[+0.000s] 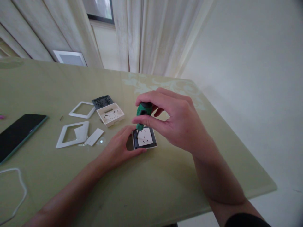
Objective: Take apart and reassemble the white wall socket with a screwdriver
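the right hand [176,121] was found with its fingers wrapped around a stubby green and black screwdriver [143,109], held tilted, tip downward. the tip stood at the dark surround on the left side of a square white-faced wall socket [145,137]; actual contact with a screw could not be confirmed. the socket lay face up on the pale green glossy bench [123,195]. the left hand [121,143] gripped it, thumb along the near edge, fingers at the far left corner. beyond the left hand stood an open white plastic box [110,116], with a dark grey rectangular plate [102,101] just behind it. a flat white plastic strip [94,136] lay beside a white square plastic frame [82,135].
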`<move>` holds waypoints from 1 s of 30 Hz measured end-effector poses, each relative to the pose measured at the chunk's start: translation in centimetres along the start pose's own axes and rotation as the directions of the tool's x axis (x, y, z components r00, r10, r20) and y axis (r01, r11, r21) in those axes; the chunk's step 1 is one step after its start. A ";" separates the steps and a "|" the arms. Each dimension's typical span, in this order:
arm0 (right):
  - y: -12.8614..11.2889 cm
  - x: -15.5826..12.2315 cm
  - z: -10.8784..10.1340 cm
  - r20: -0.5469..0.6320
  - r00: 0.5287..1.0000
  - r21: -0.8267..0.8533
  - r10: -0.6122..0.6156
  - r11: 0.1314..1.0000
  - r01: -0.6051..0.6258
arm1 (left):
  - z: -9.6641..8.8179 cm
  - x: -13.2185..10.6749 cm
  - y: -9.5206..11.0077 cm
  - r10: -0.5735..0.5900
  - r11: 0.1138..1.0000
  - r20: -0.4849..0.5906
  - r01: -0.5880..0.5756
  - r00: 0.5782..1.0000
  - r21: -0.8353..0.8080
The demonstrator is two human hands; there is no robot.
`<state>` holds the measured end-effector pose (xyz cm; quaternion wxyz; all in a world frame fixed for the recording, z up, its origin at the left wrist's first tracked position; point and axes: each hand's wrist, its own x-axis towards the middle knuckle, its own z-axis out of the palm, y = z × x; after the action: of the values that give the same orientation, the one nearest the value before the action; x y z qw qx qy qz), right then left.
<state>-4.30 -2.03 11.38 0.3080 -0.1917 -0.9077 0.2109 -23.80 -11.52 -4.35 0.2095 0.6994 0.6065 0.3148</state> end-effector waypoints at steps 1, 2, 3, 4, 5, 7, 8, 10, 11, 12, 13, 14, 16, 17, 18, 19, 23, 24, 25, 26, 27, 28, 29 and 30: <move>0.0 0.0 0.0 0.003 1.000 -0.001 0.000 1.000 0.000 | 0.0 0.0 0.0 -0.002 1.000 0.000 0.002 1.000 0.002; 0.0 0.0 0.0 0.005 1.000 -0.002 0.001 1.000 -0.001 | -0.1 0.0 0.1 -0.003 1.000 -0.001 0.003 1.000 0.000; 0.0 0.0 0.0 0.008 1.000 -0.003 0.001 1.000 -0.001 | -0.1 0.0 0.1 -0.004 1.000 -0.004 0.003 1.000 -0.006; 0.0 0.0 0.0 0.010 1.000 -0.004 -0.001 1.000 0.001 | -0.1 0.0 0.2 -0.004 1.000 -0.007 0.004 1.000 -0.014; 0.0 -0.1 0.0 0.011 1.000 -0.007 -0.004 1.000 0.004 | -0.1 0.1 0.2 -0.004 1.000 -0.010 0.004 1.000 -0.024; -0.1 -0.1 0.2 0.003 1.000 -0.012 -0.015 1.000 0.015 | -0.1 0.1 0.3 0.000 0.999 -0.005 0.000 1.000 -0.043; -0.1 -0.1 0.2 -0.005 1.000 -0.013 -0.023 1.000 0.022 | -0.1 0.1 0.3 0.003 0.999 0.000 -0.003 1.000 -0.050; -0.3 -0.2 0.3 -0.019 0.999 -0.014 -0.034 0.999 0.034 | 0.0 0.1 0.2 0.002 0.998 0.011 -0.002 1.000 -0.060; -0.3 -0.3 0.4 -0.023 0.999 -0.015 -0.037 0.999 0.036 | 0.1 0.1 0.1 0.000 0.998 0.013 0.001 1.000 -0.066; -0.4 -0.3 0.4 -0.022 0.999 -0.016 -0.037 0.999 0.036 | 0.1 0.1 0.1 -0.001 0.997 0.015 0.002 1.000 -0.071; -0.4 -0.4 0.4 -0.020 0.999 -0.019 -0.034 0.999 0.034 | 0.2 0.1 0.0 0.000 0.997 0.015 0.002 1.000 -0.076; -0.4 -0.4 0.4 -0.017 0.999 -0.021 -0.031 0.999 0.031 | 0.2 0.1 0.0 0.000 0.997 0.017 0.002 1.000 -0.080; -0.4 -0.4 0.4 -0.008 1.000 -0.015 -0.028 0.999 0.028 | 0.2 0.1 0.0 0.003 0.997 0.016 -0.001 1.000 -0.082; -0.4 -0.4 0.4 -0.003 1.000 -0.004 -0.029 1.000 0.029 | 0.2 0.1 0.0 0.002 0.997 0.015 -0.001 1.000 -0.081; -0.3 -0.4 0.4 0.003 0.999 0.013 -0.032 0.999 0.032 | 0.1 0.1 0.0 0.001 0.997 0.011 0.000 1.000 -0.080; -0.3 -0.4 0.4 0.012 0.999 0.033 -0.035 0.999 0.034 | 0.1 0.1 0.1 -0.001 0.997 0.007 0.001 1.000 -0.080; -0.5 -0.4 0.2 0.051 0.997 0.106 -0.057 0.993 0.052 | -0.1 0.0 0.3 0.001 0.998 0.003 -0.001 1.000 -0.063; -0.6 -0.4 0.1 0.057 0.996 0.114 -0.064 0.992 0.057 | -0.1 0.0 0.3 0.001 0.999 0.005 -0.001 1.000 -0.052; -0.7 -0.4 0.1 0.061 0.996 0.117 -0.069 0.991 0.062 | -0.1 0.0 0.3 -0.001 0.999 0.008 0.001 1.000 -0.041; -0.8 -0.4 0.1 0.064 0.995 0.116 -0.072 0.991 0.064 | 0.0 0.0 0.3 -0.001 1.000 0.007 0.001 1.000 -0.031; -0.8 -0.4 0.1 0.064 0.995 0.112 -0.071 0.992 0.064 | 0.0 0.0 0.2 0.003 1.000 0.003 -0.003 1.000 -0.025; -0.8 -0.4 0.1 0.060 0.996 0.110 -0.069 0.992 0.063 | 0.1 0.0 0.1 0.010 1.000 -0.003 -0.010 1.000 -0.023; -0.8 -0.4 0.2 0.055 0.996 0.108 -0.065 0.992 0.059 | 0.1 0.0 0.1 0.014 1.000 -0.006 -0.014 1.000 -0.024; -0.7 -0.4 0.2 0.048 0.997 0.107 -0.058 0.993 0.053 | 0.1 0.0 0.1 0.013 1.000 -0.005 -0.014 1.000 -0.027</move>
<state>-4.32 -2.86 11.44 0.3000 -0.1444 -0.9079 0.2548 -23.66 -11.50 -4.42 0.2151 0.6998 0.5981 0.3261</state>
